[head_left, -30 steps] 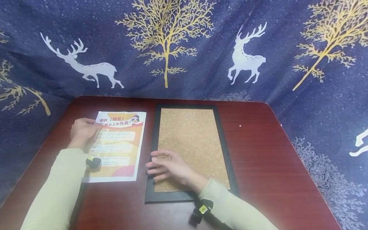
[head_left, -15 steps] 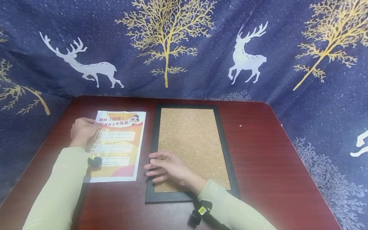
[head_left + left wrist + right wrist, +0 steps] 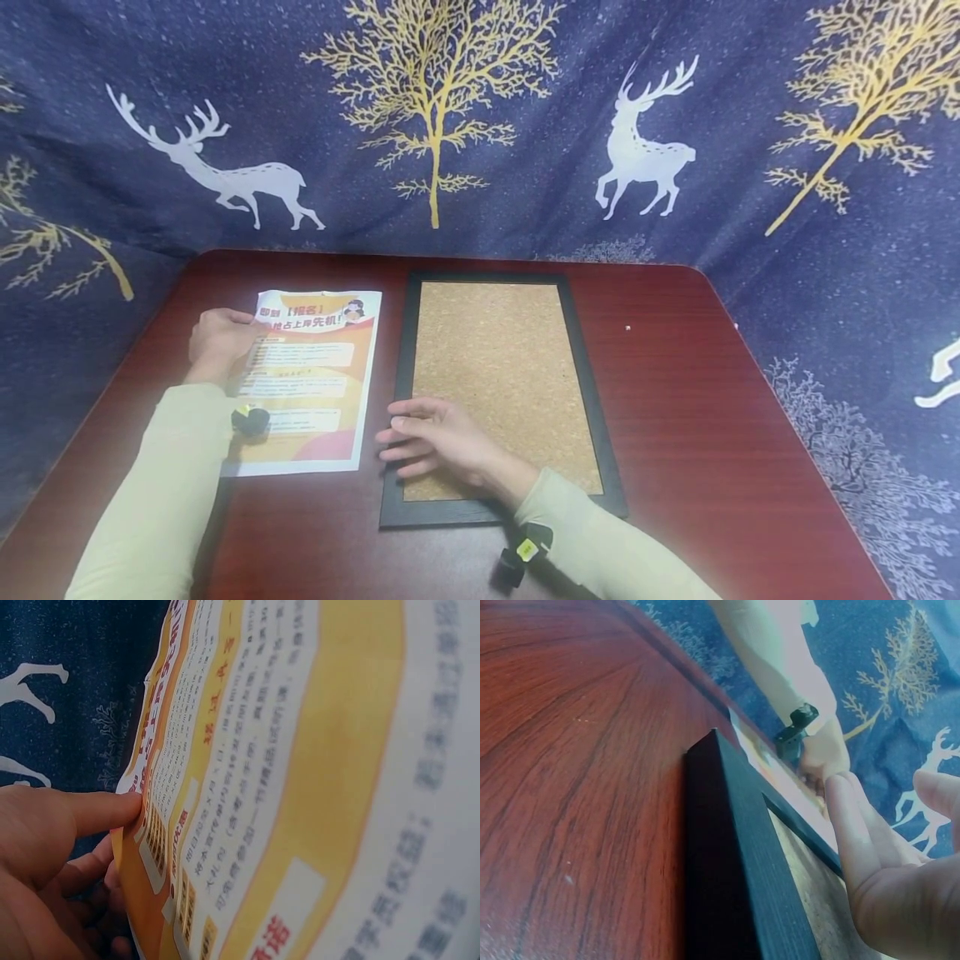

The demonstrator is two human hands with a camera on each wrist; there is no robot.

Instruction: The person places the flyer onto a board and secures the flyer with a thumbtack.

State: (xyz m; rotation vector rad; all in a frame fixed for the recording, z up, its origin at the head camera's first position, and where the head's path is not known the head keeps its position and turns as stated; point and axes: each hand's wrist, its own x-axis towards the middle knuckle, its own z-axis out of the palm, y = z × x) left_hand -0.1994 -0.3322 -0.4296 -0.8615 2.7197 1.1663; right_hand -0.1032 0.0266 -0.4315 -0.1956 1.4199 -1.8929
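A printed paper flyer (image 3: 300, 404) in orange, yellow and white lies on the left half of the table. My left hand (image 3: 223, 337) pinches its left edge near the top corner. In the left wrist view the thumb (image 3: 101, 811) presses the printed face while the other fingers curl behind the sheet, which bows a little. To the right, a cork board (image 3: 495, 358) with a black frame (image 3: 589, 392) lies flat. Over its lower left side, my right hand (image 3: 446, 442) hovers with fingers relaxed and spread, holding nothing, fingertips reaching past the frame's left bar.
Both things lie on a dark red wooden table (image 3: 690, 433) with rounded far corners. A dark blue cloth (image 3: 525, 183) printed with white deer and golden trees hangs behind it. One tiny pale speck (image 3: 627, 327) is on the tabletop right of the board.
My left hand and the flyer have shifted very slightly to the right. The right hand has moved a touch left and down; the cork board stays in place.
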